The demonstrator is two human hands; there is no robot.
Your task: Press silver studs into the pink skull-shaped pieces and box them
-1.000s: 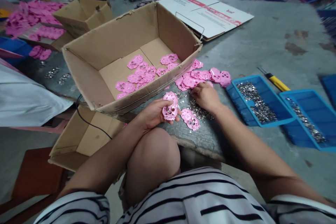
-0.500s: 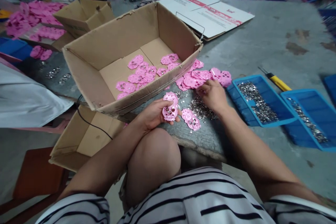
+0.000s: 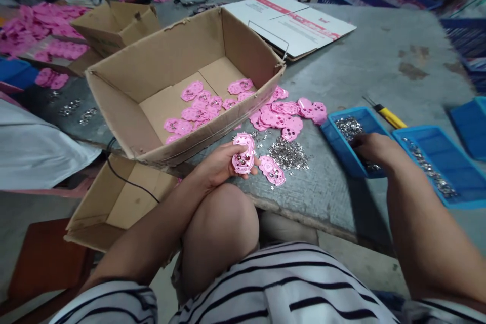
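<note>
My left hand (image 3: 218, 164) holds a pink plastic piece (image 3: 243, 153) dotted with small metal bits, just above the table's front edge. A second pink piece (image 3: 272, 170) lies beside it on the table. My right hand (image 3: 374, 148) reaches into the nearer blue tray (image 3: 336, 136), its fingers down among the small silver metal parts (image 3: 349, 126); what they grip is hidden. A loose heap of the same silver parts (image 3: 288, 153) lies on the table between my hands. Behind it sits a pile of pink pieces (image 3: 284, 114).
A large open cardboard box (image 3: 125, 111) holds several pink pieces (image 3: 201, 106). A second blue tray (image 3: 436, 152) of metal parts and a yellow-handled tool (image 3: 385, 114) lie at right. A flat white carton (image 3: 292, 17) is behind. Another cardboard box (image 3: 114, 202) stands below the table.
My right hand left the pile of pink pieces and swung right into the nearer blue tray. The left hand stayed put with its pink piece. The view shifted slightly.
</note>
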